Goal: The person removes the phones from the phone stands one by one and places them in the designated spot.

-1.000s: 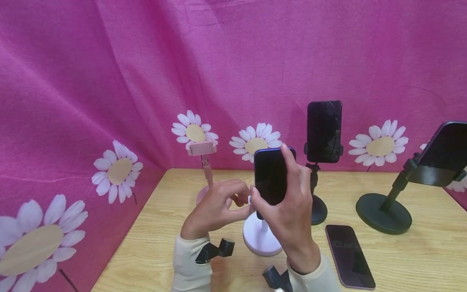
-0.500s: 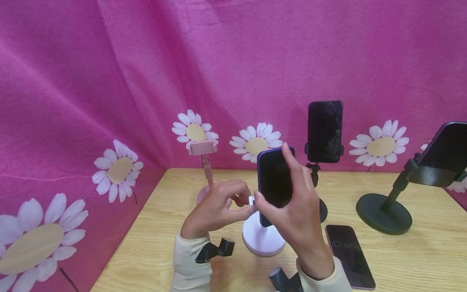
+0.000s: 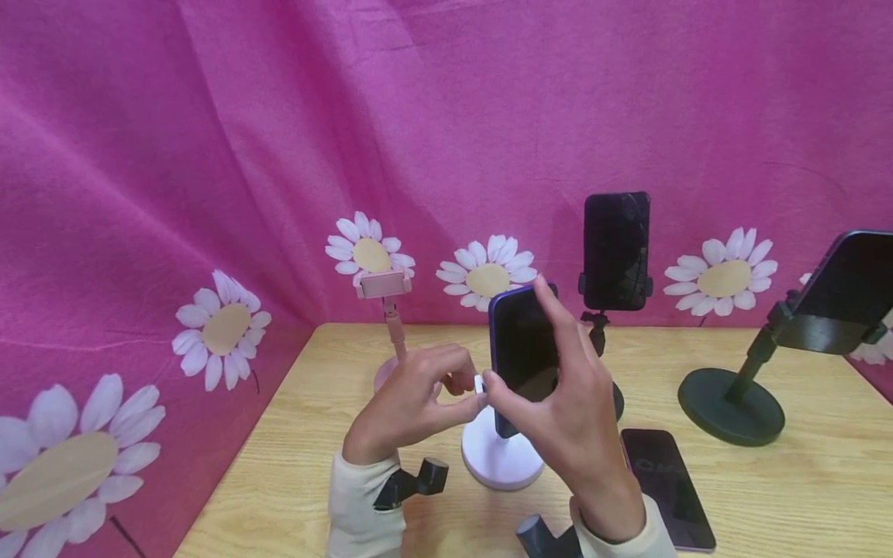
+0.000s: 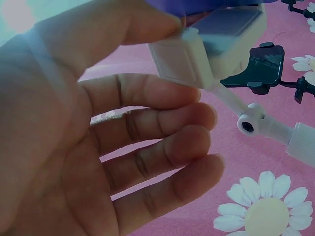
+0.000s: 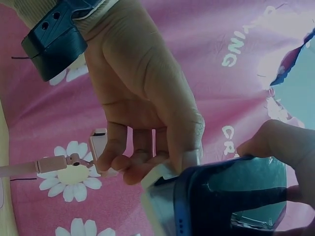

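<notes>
In the head view, my left hand (image 3: 417, 397) pinches one end of a white phone-stand clamp (image 4: 179, 61) between thumb and index finger; the other fingers curve below it in the left wrist view. My right hand (image 3: 575, 407) grips a blue-edged phone (image 3: 519, 349) by its sides, thumb on the near left and index finger at the top right. The phone stands tilted in front of the clamp, partly overlapping it in the right wrist view. Below the phone sits the stand's round white base (image 3: 498, 471). Whether the phone is seated in the clamp, I cannot tell.
A pink phone stand (image 3: 386, 285) stands behind my left hand. At the back right, a black stand carries a phone (image 3: 616, 252); another black stand (image 3: 732, 407) with a phone is farther right. One phone (image 3: 667, 484) lies flat beside my right wrist.
My right hand has shifted slightly right and down, and the phone has moved with it, now leaning more to one side. My left hand stays at the clamp.
</notes>
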The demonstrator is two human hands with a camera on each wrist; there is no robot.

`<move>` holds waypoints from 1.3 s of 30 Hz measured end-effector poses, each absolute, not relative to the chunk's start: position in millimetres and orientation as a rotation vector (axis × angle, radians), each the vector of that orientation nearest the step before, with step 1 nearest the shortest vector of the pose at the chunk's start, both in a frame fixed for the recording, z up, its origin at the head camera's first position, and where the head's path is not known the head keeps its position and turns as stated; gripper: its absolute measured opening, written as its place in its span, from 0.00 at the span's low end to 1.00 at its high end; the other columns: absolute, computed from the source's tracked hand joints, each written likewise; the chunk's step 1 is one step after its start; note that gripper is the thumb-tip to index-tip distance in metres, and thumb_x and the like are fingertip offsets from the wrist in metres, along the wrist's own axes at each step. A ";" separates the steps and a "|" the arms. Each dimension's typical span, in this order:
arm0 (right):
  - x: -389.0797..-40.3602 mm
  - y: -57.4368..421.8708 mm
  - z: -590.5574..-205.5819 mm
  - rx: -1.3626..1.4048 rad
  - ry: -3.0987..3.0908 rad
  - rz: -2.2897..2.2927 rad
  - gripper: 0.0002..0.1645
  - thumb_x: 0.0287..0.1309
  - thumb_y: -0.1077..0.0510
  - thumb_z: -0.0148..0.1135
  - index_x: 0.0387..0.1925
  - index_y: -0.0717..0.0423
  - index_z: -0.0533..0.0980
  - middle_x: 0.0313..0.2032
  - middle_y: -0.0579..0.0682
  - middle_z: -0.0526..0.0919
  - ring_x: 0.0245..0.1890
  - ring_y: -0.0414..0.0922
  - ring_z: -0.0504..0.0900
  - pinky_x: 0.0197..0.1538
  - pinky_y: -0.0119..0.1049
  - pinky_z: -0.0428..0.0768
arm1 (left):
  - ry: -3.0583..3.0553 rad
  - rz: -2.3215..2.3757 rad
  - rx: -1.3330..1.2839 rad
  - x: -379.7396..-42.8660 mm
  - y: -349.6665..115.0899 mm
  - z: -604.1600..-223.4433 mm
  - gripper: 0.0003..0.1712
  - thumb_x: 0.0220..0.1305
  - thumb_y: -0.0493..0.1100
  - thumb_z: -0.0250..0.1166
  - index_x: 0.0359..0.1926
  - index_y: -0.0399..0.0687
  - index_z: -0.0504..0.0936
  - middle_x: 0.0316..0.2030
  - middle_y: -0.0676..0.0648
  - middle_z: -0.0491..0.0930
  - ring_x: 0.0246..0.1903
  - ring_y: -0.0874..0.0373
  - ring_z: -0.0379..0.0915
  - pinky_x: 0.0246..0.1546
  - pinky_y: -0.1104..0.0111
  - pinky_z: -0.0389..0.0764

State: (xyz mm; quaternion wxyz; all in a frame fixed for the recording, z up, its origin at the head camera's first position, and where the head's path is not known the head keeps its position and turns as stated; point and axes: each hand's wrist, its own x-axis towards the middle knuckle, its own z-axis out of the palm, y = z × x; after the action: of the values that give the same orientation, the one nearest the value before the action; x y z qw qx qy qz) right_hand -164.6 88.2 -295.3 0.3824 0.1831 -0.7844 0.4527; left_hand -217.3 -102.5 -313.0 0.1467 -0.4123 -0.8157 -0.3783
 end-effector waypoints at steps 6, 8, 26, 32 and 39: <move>-161.7 87.5 -294.1 0.444 -2.017 1.137 0.62 0.35 0.59 0.79 0.72 0.38 0.57 0.54 0.51 0.76 0.43 0.45 0.77 0.35 0.46 0.81 | -2.356 -1.049 -1.162 -215.9 -101.2 -311.7 0.09 0.54 0.42 0.70 0.28 0.55 0.75 0.26 0.62 0.73 0.29 0.65 0.71 0.34 0.70 0.77; -160.8 86.7 -293.8 0.449 -2.014 1.131 0.62 0.35 0.59 0.79 0.72 0.39 0.58 0.55 0.51 0.76 0.43 0.46 0.78 0.35 0.46 0.81 | -2.356 -1.048 -1.159 -215.8 -100.9 -311.7 0.09 0.54 0.42 0.69 0.28 0.55 0.76 0.26 0.62 0.73 0.28 0.65 0.71 0.33 0.70 0.77; -160.7 80.3 -296.0 0.481 -1.981 1.092 0.61 0.35 0.58 0.80 0.72 0.44 0.59 0.56 0.53 0.77 0.45 0.48 0.79 0.37 0.46 0.83 | -2.345 -1.059 -1.180 -217.1 -99.4 -312.5 0.08 0.54 0.40 0.69 0.30 0.53 0.77 0.27 0.60 0.75 0.30 0.65 0.74 0.34 0.73 0.78; -157.6 82.3 -293.5 0.488 -1.980 1.156 0.62 0.36 0.58 0.81 0.72 0.42 0.57 0.57 0.50 0.77 0.45 0.47 0.80 0.39 0.45 0.84 | -2.349 -1.080 -1.177 -216.7 -98.0 -312.1 0.07 0.54 0.39 0.69 0.30 0.54 0.77 0.27 0.57 0.77 0.30 0.65 0.74 0.35 0.73 0.79; -151.5 86.7 -288.5 0.493 -1.973 1.195 0.64 0.35 0.61 0.81 0.73 0.40 0.56 0.56 0.50 0.77 0.43 0.46 0.80 0.40 0.46 0.84 | -2.375 -1.090 -1.150 -216.4 -99.0 -312.4 0.08 0.55 0.41 0.69 0.30 0.53 0.76 0.28 0.56 0.78 0.30 0.65 0.74 0.34 0.71 0.78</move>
State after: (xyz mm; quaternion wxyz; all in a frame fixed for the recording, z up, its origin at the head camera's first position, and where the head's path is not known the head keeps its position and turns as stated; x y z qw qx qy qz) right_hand -151.5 86.7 -288.5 0.3813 0.1934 -0.7733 0.4682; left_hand -216.4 -99.0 -312.4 0.1429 -0.3988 -0.8233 -0.3779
